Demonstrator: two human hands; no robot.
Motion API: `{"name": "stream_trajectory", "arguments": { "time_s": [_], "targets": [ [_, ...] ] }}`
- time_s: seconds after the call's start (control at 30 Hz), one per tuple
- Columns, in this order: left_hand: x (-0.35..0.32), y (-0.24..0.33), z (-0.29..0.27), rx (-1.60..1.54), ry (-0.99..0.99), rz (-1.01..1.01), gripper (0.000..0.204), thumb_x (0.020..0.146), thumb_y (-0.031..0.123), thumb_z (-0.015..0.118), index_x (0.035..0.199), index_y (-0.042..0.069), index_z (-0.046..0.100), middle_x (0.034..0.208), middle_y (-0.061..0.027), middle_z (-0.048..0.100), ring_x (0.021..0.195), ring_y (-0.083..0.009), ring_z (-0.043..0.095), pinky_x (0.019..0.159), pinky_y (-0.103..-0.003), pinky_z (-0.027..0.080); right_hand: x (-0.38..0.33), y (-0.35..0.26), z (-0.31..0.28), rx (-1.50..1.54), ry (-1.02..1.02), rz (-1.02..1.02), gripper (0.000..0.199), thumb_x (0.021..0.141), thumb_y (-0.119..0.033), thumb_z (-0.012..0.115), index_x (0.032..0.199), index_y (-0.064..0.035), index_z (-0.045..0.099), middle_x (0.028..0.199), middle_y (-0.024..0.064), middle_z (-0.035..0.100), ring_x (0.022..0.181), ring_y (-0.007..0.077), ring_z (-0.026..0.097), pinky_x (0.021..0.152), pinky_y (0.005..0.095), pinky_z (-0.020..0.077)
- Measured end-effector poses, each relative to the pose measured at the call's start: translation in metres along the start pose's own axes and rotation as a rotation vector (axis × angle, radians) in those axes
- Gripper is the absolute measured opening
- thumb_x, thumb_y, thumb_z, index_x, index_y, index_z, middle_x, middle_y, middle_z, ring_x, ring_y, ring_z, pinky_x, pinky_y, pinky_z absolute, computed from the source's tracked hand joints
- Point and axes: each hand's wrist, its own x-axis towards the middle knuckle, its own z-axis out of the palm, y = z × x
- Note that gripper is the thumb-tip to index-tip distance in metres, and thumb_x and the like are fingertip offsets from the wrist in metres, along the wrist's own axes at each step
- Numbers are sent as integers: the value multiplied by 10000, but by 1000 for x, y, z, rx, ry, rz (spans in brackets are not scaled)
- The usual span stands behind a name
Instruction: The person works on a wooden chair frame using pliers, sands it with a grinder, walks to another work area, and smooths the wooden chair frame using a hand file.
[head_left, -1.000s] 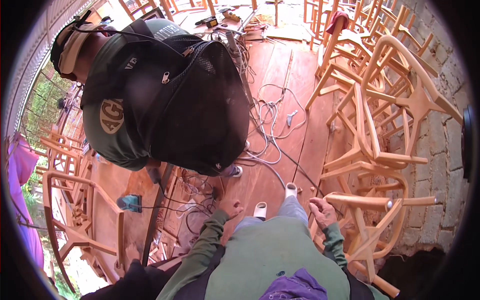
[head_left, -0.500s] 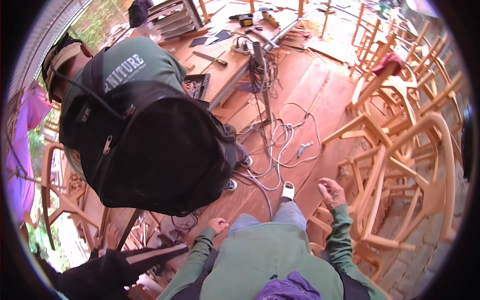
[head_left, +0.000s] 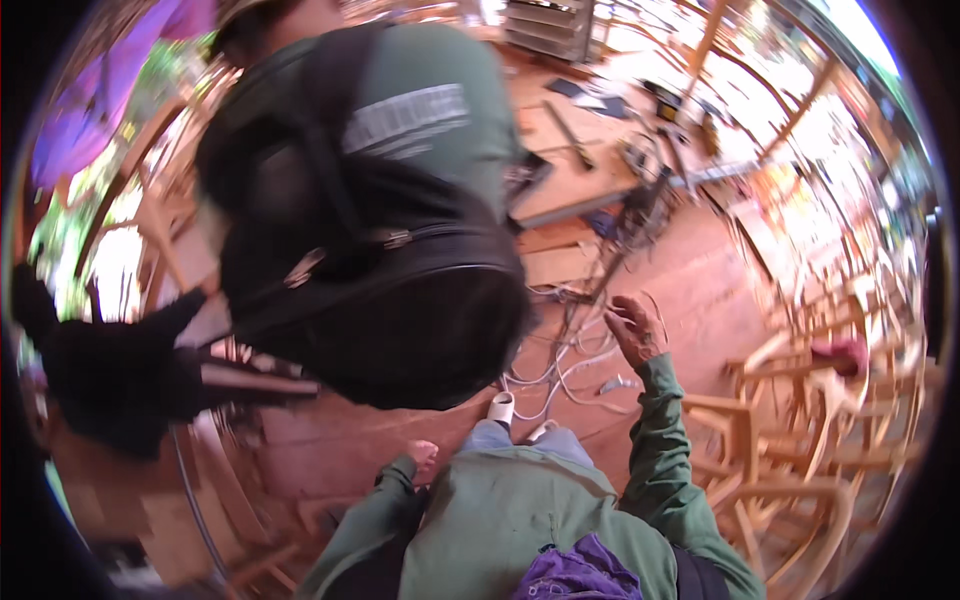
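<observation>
My right hand (head_left: 638,328) is raised in front of me with its fingers apart and slightly bent, holding nothing. Below it in the picture are white and grey cables (head_left: 575,368) lying on the reddish floor. Lower down at my left side hangs my left hand (head_left: 424,455), small and a little blurred. Its fingers are loosely bent, and nothing shows in it. Close ahead on the left stands a person (head_left: 430,110) in a green shirt, with a large black backpack (head_left: 400,320) on. This person's hands are hidden.
A workbench (head_left: 580,205) carries a saw (head_left: 568,135), dark sheets and power tools (head_left: 665,100). Wooden chair frames (head_left: 745,425) crowd the right side, with a red cloth (head_left: 842,357) on one. Dark cloth (head_left: 120,370) and timber lie at the left.
My view has swung left, so the person, bench and chairs sit farther right in the picture. My right hand has risen forward. My left hand stays low at my side.
</observation>
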Motion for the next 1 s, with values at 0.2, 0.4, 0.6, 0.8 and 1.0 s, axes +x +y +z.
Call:
{"name": "stream_trajectory", "arguments": {
  "time_s": [0.2,0.4,0.6,0.8,1.0],
  "targets": [
    [1,-12,30,-172,88,121,249,918,304,571,1019,96,664,830,-58,639,696,-179,616,551,-353,523,120,81,4,115,32,-93,412,893,-152,657,1247,16,531,1118,104,630,1042,193,603,897,312,482],
    [-53,-41,94,-415,407,10,232,903,271,562,946,88,696,804,-95,666,665,-177,635,537,-343,520,322,171,16,-162,-68,-74,433,887,-224,629,1258,-20,537,1190,171,611,1135,293,573,940,365,471],
    [-55,-36,214,-665,692,-111,177,794,257,613,767,111,711,790,-103,707,764,-268,694,649,-430,547,556,305,-14,-988,11,-477,769,769,-469,753,1347,-37,486,1178,225,598,1100,353,562,941,414,457],
    [-108,-59,395,-127,596,-163,149,771,209,692,896,133,716,889,-86,712,863,-293,694,712,-432,552,623,327,62,-584,-154,-247,796,756,-466,751,1377,-66,456,1155,197,635,1060,323,612,878,423,503],
    [-115,-79,515,-492,595,-166,225,804,202,671,1006,103,684,981,-51,678,853,-220,671,659,-350,568,662,319,79,-947,-229,-472,786,764,-576,676,1350,-79,514,1282,193,578,1203,326,539,979,462,453]
  ]
}}
